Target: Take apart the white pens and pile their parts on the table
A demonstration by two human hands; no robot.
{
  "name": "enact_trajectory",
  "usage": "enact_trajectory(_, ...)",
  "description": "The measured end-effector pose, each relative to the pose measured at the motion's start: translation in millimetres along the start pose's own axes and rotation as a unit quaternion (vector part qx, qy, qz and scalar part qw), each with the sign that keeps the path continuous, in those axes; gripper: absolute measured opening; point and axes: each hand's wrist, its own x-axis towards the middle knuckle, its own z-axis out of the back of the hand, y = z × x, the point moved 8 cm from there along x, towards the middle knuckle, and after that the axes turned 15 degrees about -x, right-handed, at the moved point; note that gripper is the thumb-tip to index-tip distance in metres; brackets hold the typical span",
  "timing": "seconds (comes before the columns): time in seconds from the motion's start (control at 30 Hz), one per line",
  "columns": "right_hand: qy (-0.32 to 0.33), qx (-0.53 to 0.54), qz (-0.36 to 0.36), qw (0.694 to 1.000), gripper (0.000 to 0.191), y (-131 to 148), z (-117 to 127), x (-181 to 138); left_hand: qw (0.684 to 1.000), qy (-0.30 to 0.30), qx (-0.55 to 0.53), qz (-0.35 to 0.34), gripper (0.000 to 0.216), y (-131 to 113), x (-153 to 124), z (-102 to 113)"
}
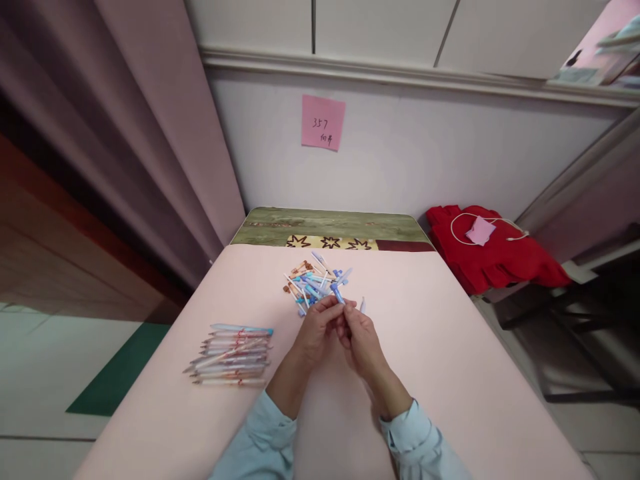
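My left hand (316, 331) and my right hand (361, 339) meet over the middle of the table, fingers pinched together. Between their fingertips is a short blue pen piece (337, 292), its wider end pointing away from me; its lower end is hidden by the fingers. Just beyond the hands lies a loose heap of pen parts (311, 283) in blue, white, tan and brown. A slim pale pen part (363, 305) shows beside my right fingers. To the left, several pens (233, 360) lie side by side in a stack, tips mostly leftward.
A pale pink cover lies over the table (440, 400), with a green patterned strip (330, 223) bare at its far end. Behind stands a white wall with a pink note (323, 123). At right, a red cloth (493, 247) carries a white cable. A curtain (165, 120) hangs at left.
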Motion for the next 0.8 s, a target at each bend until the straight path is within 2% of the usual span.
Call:
enact_trajectory(0.1, 0.008, 0.013, -0.031, 0.999, 0.047, -2.3, -3.7, -2.7, 0.997, -0.036, -0.053, -0.050, 0.037, -9.8, 1.0, 6.7)
enact_trajectory(0.2, 0.001, -0.050, -0.046, 0.998, 0.049, -3.3, -6.4, -7.8, 0.990, -0.056, -0.104, -0.078, 0.035, -12.7, 1.9, 11.3)
enact_trajectory(0.27, -0.013, -0.117, -0.037, 0.992, 0.050, -3.1, -7.1, -10.2, 0.988, -0.066, -0.123, -0.072, 0.033, -8.5, 1.7, 12.1)
enact_trajectory(0.37, -0.037, -0.207, 0.017, 0.978, 0.050, 1.5, -7.6, -11.4, 0.986, -0.091, -0.127, -0.054, 0.034, 0.4, -0.3, 12.6)
enact_trajectory(0.43, -0.048, -0.274, 0.051, 0.959, 0.048, 4.6, -8.1, -11.6, 0.984, -0.100, -0.131, -0.065, 0.035, 1.6, -1.9, 12.3)
enact_trajectory(0.57, -0.056, -0.428, 0.101, 0.896, 0.042, 9.2, -12.2, -13.2, 0.976, -0.127, -0.151, -0.092, 0.040, -1.5, -4.5, 14.8)
enact_trajectory(0.63, -0.050, -0.472, 0.123, 0.872, 0.039, 10.4, -15.9, -14.4, 0.974, -0.148, -0.141, -0.102, 0.042, -4.2, -6.2, 17.5)
enact_trajectory(0.8, -0.037, -0.509, 0.140, 0.849, 0.038, 9.0, -19.7, -15.4, 0.972, -0.168, -0.109, -0.121, 0.044, -8.5, -10.0, 19.5)
